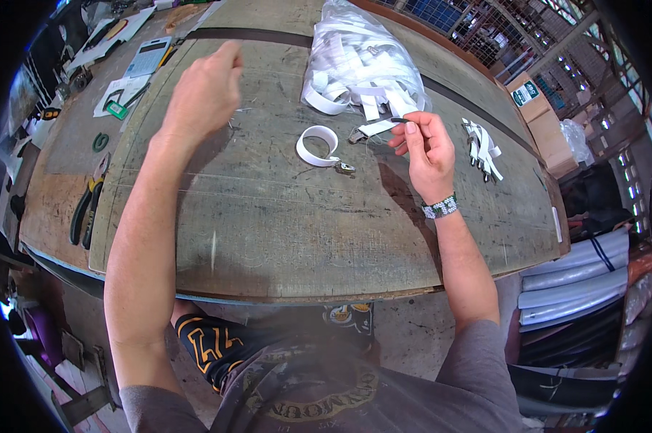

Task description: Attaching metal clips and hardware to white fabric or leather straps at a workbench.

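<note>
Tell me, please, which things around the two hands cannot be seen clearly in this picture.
- Head view: the thin dark thing in the right hand grip; the fingertips cover most of it, and it is too small to identify.
- Head view: the straps inside the clear bag; the plastic glares, so no count is possible.
- Head view: the left hand fingertips; blurred, so any thread or needle there cannot be told.

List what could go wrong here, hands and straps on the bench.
1. The right hand pinches only the tip of a white strap; its metal clip hangs loose and could slip.
2. The looped strap lies right beside it, easy to snag.
3. The left hand is raised, supporting nothing.
</note>
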A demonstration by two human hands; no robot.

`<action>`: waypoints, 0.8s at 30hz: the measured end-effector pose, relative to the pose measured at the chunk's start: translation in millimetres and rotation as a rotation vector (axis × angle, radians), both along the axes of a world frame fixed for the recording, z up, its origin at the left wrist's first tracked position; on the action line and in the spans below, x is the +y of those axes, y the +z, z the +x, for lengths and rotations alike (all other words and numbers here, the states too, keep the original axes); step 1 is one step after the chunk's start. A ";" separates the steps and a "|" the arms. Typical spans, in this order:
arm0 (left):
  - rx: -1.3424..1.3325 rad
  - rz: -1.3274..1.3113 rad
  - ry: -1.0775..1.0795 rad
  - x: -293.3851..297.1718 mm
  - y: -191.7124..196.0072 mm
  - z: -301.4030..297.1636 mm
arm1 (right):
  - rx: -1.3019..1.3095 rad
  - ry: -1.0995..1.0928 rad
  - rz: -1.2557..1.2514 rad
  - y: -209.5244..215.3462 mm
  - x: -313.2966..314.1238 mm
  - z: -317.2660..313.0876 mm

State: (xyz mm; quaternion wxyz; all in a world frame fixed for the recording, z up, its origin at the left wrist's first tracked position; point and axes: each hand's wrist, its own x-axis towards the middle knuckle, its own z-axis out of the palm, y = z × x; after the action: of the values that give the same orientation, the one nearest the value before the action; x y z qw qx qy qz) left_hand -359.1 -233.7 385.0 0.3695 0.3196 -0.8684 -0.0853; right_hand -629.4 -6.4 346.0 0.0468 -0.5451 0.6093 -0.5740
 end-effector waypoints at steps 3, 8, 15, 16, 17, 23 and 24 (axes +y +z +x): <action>-0.226 0.183 0.179 -19.0 -6.2 15.9 | -0.001 -0.013 0.008 -0.4 -0.9 -0.7; -0.076 -0.200 0.005 -12.9 -11.5 7.6 | -0.015 -0.060 -0.012 1.1 0.0 -5.0; -0.272 0.130 -0.570 76.2 7.8 -17.5 | -0.019 -0.072 -0.042 -5.7 -13.6 -4.6; -0.338 0.137 -0.557 79.5 5.2 -23.0 | -0.005 -0.073 -0.020 -4.3 -10.5 -6.2; -0.405 0.139 -0.532 79.0 4.1 -25.6 | 0.006 -0.065 -0.003 -1.9 -7.8 -7.2; -0.132 0.423 -0.504 40.4 30.4 -13.4 | 0.034 -0.066 -0.040 -7.2 -8.6 -8.2; -0.055 0.513 -0.480 42.1 50.1 -10.0 | 0.130 -0.073 -0.124 -9.8 -12.6 -7.6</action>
State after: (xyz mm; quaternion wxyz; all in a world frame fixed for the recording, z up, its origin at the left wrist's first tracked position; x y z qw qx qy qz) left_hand -369.1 -191.6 435.1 0.2233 0.1909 -0.8786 -0.3766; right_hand -636.9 -19.0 336.2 -0.0477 -0.5604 0.5939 -0.5753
